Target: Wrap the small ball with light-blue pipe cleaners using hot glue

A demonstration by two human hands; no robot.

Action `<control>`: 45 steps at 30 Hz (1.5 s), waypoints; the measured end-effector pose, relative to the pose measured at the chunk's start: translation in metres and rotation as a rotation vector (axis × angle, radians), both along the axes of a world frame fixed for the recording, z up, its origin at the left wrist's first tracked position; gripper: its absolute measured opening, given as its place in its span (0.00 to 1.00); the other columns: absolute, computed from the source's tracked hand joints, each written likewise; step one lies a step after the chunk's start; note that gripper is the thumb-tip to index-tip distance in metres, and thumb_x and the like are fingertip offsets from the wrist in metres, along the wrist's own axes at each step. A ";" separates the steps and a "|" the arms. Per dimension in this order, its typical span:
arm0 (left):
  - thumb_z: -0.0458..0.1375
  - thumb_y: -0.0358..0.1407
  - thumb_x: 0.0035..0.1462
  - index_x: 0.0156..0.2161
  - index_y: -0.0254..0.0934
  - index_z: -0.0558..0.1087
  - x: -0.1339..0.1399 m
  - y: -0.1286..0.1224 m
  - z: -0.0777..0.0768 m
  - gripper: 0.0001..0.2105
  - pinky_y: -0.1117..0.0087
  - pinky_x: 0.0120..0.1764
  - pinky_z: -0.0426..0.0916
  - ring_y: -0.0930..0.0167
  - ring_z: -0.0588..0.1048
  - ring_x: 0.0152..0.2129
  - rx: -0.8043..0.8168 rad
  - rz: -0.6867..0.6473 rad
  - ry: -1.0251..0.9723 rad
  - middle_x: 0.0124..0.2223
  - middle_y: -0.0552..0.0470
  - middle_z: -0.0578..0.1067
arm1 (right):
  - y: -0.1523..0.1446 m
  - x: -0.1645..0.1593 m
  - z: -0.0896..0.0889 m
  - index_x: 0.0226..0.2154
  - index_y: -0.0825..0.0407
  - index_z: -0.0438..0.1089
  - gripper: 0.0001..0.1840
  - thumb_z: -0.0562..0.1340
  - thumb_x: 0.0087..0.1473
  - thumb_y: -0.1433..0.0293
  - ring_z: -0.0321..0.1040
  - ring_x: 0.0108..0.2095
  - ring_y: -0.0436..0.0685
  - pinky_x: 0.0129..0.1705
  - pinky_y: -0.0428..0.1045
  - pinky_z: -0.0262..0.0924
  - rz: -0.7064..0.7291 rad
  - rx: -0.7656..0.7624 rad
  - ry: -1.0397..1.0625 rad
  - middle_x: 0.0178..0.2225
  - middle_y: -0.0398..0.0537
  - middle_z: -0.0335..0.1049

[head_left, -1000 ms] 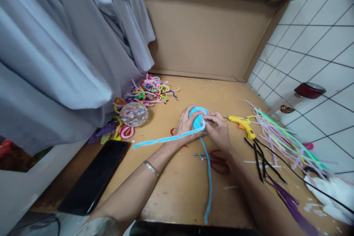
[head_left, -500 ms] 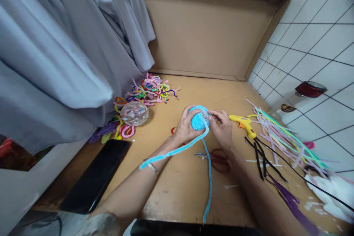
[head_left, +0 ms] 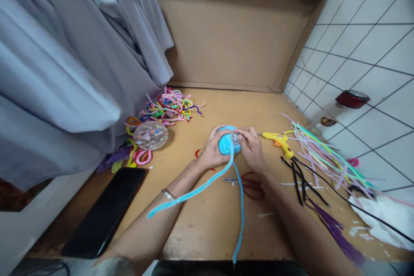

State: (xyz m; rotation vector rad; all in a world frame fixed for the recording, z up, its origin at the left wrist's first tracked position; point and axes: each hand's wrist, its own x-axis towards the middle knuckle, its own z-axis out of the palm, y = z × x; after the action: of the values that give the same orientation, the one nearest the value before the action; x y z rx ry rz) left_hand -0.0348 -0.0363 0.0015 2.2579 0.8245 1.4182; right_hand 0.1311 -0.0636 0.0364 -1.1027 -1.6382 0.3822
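Note:
A ball wrapped in blue pipe cleaner point(head_left: 225, 145) sits above the middle of the table, with a greyish patch uncovered on its right side. My left hand point(head_left: 210, 150) is curled round its left side, fingers behind and thumb across the top. At the right side, my right hand point(head_left: 251, 146) has its thumb and fingertips pressed against the ball by the uncovered patch; what they pinch there is partly hidden. Two blue pipe cleaner ends trail from the ball: one long end point(head_left: 197, 190) runs over my left forearm, the other point(head_left: 242, 211) hangs toward the front edge.
Red-handled scissors point(head_left: 252, 186) lie below my hands. To the right are a yellow glue gun point(head_left: 280, 141), black pipe cleaners point(head_left: 301, 183), pastel pipe cleaners point(head_left: 323, 151) and a red-lidded jar point(head_left: 351, 100). Leftward are a clear ball point(head_left: 151, 134), tangled pipe cleaners point(head_left: 173, 102) and a phone point(head_left: 105, 211).
My right fingers have shifted up and over the ball's upper right side. The long blue end has swung lower across my left forearm. The whole view has shifted slightly.

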 end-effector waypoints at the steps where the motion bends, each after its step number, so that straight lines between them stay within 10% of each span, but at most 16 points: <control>1: 0.69 0.37 0.42 0.56 0.41 0.62 0.000 0.000 0.000 0.35 0.53 0.59 0.64 0.58 0.65 0.59 0.007 0.007 -0.001 0.60 0.41 0.61 | 0.000 0.000 0.000 0.41 0.48 0.75 0.15 0.54 0.61 0.67 0.67 0.42 0.58 0.46 0.55 0.65 0.002 0.002 -0.008 0.38 0.50 0.66; 45: 0.69 0.39 0.42 0.52 0.41 0.66 0.002 0.004 0.004 0.31 0.55 0.57 0.65 0.59 0.69 0.55 -0.060 -0.014 -0.079 0.56 0.43 0.67 | -0.011 -0.006 0.005 0.49 0.49 0.70 0.19 0.60 0.54 0.70 0.66 0.44 0.63 0.46 0.59 0.63 -0.072 0.251 -0.348 0.43 0.53 0.69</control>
State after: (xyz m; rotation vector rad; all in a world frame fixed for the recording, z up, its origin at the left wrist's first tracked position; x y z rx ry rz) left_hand -0.0329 -0.0324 0.0051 2.1446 0.8139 1.4471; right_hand 0.1252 -0.0746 0.0411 -1.0739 -1.8826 -0.0684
